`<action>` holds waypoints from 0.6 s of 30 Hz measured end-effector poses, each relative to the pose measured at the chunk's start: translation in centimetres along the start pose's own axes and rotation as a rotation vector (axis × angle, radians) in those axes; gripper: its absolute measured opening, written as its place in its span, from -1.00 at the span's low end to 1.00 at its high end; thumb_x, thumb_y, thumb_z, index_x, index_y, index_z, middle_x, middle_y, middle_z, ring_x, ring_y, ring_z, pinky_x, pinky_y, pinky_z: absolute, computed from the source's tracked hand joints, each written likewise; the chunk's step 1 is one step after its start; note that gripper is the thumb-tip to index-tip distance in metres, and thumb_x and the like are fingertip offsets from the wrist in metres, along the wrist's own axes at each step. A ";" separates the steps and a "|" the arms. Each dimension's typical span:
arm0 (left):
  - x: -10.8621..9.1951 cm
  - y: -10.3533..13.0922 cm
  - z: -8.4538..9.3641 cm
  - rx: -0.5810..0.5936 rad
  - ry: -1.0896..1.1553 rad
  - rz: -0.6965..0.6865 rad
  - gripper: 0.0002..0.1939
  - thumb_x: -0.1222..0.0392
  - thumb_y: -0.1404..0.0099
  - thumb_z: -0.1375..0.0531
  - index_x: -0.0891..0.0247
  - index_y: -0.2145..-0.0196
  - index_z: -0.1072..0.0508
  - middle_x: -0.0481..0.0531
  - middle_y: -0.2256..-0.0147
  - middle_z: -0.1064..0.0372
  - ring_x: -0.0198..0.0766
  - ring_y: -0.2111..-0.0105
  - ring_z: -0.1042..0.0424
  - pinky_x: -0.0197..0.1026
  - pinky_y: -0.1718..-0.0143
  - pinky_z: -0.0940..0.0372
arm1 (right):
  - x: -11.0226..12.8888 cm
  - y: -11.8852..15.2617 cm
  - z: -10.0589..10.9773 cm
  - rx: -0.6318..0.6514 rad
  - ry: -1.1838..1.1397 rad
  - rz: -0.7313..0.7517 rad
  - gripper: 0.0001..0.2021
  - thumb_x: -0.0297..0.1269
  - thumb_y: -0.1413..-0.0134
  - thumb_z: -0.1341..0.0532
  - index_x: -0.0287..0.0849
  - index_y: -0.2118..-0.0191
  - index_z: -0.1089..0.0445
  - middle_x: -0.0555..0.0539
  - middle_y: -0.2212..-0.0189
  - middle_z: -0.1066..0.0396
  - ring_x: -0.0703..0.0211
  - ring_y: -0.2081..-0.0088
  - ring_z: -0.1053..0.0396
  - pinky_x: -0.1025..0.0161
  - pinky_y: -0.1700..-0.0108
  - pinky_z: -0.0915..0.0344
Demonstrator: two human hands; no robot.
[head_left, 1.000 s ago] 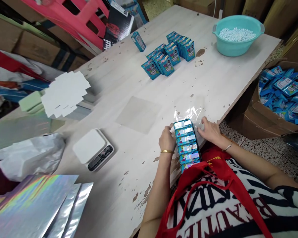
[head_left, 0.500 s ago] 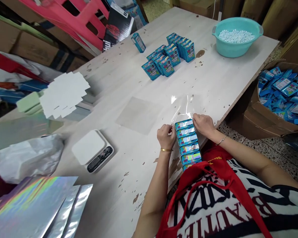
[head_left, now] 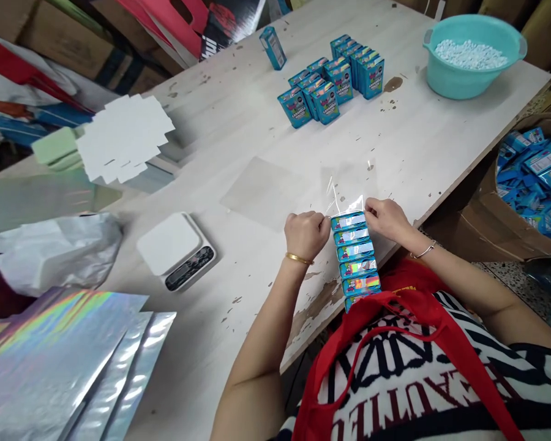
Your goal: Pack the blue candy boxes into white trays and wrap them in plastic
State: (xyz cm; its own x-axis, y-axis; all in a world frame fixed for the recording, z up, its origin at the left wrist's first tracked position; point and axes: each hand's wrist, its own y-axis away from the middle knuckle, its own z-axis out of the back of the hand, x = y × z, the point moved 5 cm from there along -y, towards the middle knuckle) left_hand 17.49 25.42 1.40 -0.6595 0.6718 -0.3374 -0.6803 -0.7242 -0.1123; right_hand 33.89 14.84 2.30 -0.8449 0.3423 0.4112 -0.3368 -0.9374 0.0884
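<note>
A row of several blue packs runs from the table's near edge up between my hands, its near end against my red apron. Clear plastic film covers the far end of the row and lies beyond it on the table. My left hand is closed, pinching the film's edge at the row's left far corner. On the opposite corner my right hand pinches the film too, thumb and fingers together. Another clear sheet lies flat to the left of the film.
Standing blue boxes and a turquoise basin of pale pieces are at the back. To the left are a white scale, white cards and silvery sheets. A carton of blue packs stands right.
The view has shifted, so the table's contents sit differently in the frame. My left hand has turned knuckles up, its elbow further out. The film beyond the row lies flatter.
</note>
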 end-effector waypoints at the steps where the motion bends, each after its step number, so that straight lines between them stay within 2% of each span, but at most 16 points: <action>1: -0.3 0.2 0.3 -0.028 -0.054 -0.042 -0.63 0.18 -0.30 -0.03 0.24 0.66 -0.24 0.05 0.60 -0.27 -0.22 0.48 -0.30 -0.13 0.33 0.00 | 0.2 0.3 0.0 -0.014 -0.002 0.007 -0.77 -0.36 -0.19 -0.01 -0.18 0.27 -0.41 -0.08 0.41 -0.47 0.17 0.37 -0.34 0.28 0.36 -0.01; 5: -1.0 1.1 0.8 -0.073 -0.130 -0.118 -0.64 0.19 -0.35 0.00 0.23 0.61 -0.25 0.07 0.55 -0.30 -0.19 0.44 -0.30 -0.11 0.29 0.01 | 0.5 1.3 -0.6 -0.073 0.004 0.062 -0.73 -0.36 -0.27 0.07 -0.22 0.23 -0.37 -0.13 0.35 -0.47 0.16 0.34 -0.34 0.27 0.31 -0.05; 8: -1.2 1.9 0.8 -0.043 -0.086 -0.171 -0.65 0.17 -0.36 -0.01 0.22 0.60 -0.26 0.05 0.55 -0.28 -0.19 0.44 -0.29 -0.11 0.27 0.00 | 0.5 1.6 -0.9 -0.071 -0.017 0.087 -0.73 -0.37 -0.28 0.10 -0.23 0.22 -0.34 -0.14 0.34 -0.45 0.17 0.33 -0.34 0.28 0.29 -0.08; 12: -0.6 2.9 0.7 -0.012 0.003 -0.139 -0.65 0.16 -0.37 0.00 0.21 0.58 -0.27 0.03 0.57 -0.24 -0.20 0.44 -0.29 -0.12 0.25 -0.03 | 0.7 2.2 -1.0 -0.066 -0.058 0.095 -0.72 -0.33 -0.31 0.12 -0.22 0.20 -0.31 -0.12 0.35 -0.44 0.19 0.36 -0.33 0.29 0.29 -0.10; 18: 0.2 4.3 -1.0 0.001 -0.019 -0.117 -0.70 0.17 -0.36 -0.01 0.20 0.52 -0.32 0.05 0.51 -0.33 -0.17 0.40 -0.31 -0.10 0.24 -0.03 | 0.4 3.7 -2.5 -0.025 0.100 0.073 -0.71 -0.29 -0.32 0.11 -0.19 0.21 -0.35 -0.12 0.32 -0.49 0.15 0.32 -0.37 0.28 0.33 -0.03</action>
State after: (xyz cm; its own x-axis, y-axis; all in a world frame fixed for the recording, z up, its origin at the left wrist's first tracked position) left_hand 14.75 22.31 -0.06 -0.5812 0.7549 -0.3038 -0.7536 -0.6402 -0.1491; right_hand 31.28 11.70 0.55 -0.9043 0.2790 0.3231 -0.2819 -0.9587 0.0387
